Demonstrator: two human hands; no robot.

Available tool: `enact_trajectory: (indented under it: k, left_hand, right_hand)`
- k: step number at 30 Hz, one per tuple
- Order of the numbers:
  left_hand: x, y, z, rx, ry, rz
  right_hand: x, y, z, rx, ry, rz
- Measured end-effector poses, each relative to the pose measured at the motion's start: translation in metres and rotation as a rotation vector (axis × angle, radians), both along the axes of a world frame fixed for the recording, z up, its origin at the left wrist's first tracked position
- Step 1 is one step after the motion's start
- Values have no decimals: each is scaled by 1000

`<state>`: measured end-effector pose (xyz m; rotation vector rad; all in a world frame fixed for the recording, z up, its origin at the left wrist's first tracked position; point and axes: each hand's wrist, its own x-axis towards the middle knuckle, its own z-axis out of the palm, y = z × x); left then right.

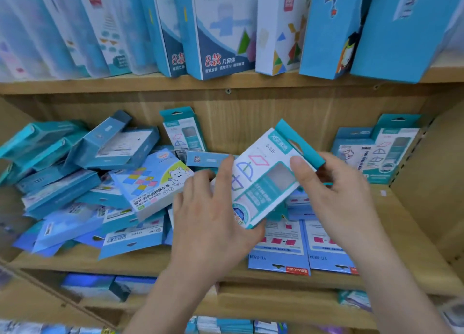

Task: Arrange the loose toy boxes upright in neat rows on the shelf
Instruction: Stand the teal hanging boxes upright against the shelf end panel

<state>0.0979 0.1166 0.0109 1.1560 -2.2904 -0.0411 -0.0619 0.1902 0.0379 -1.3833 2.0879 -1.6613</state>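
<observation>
**Holding 1 toy box over the shelf**

Head view. Gripping a white-and-teal cardboard toy box with both hands, tilted, its teal hang tab up to the right, in the air just above the wooden middle shelf. Pinching its upper right edge with the right hand, thumb on the front, fingers behind. Clasping its lower left end with the left hand, thumb under the bottom corner, forefinger along the side. To the left, a jumbled heap of blue and teal boxes, topped by a pale blue box with a cartoon bear. At the back, 1 matching upright box; at far right, a cluster of upright teal boxes. Beneath the hands, 2 flat blue packs.
</observation>
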Motion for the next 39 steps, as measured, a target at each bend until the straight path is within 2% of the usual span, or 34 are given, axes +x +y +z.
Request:
enact_trajectory:
  k: [2, 4, 7, 13, 18, 21, 24, 28, 34, 36, 39]
  left_hand:
    - [-8, 10, -5, 24, 65, -66]
    - [-19, 20, -12, 147, 154, -203]
    - [-40, 28, -19, 459, 320, -456]
    - [-89, 40, -16, 617, 360, -663]
    - [-142, 55, -13, 686, 312, -710]
    - [-180, 54, -9, 610, 228, -661]
    - [-222, 44, -3, 510, 191, -571]
    - [-282, 21, -6, 403, 118, -448]
    - [-345, 0, -26, 376, 120, -457]
    - [-351, -4, -26, 295, 123, -461]
    - [-351, -13, -24, 106, 21, -399]
  right_hand:
    - [0, 10, 3, -89, -424, 203]
    - [-9, 24, -2, -100, -543, 222]
    - [-24, 47, -9, -118, -547, 161]
    - [-61, 93, -12, -182, -555, 69]
    - [-95, 114, -18, -175, -482, 15]
    - [-121, 114, -32, -168, -357, -110]
    - [-147, 109, -55, -68, -197, -238]
    - [-167, 97, -73, 51, -192, -235]
    - [-200, 68, -81, 87, -189, -212]
    - [-209, 58, -76, 97, -96, -215]
    - [-222, 42, -69, 144, 134, -257]
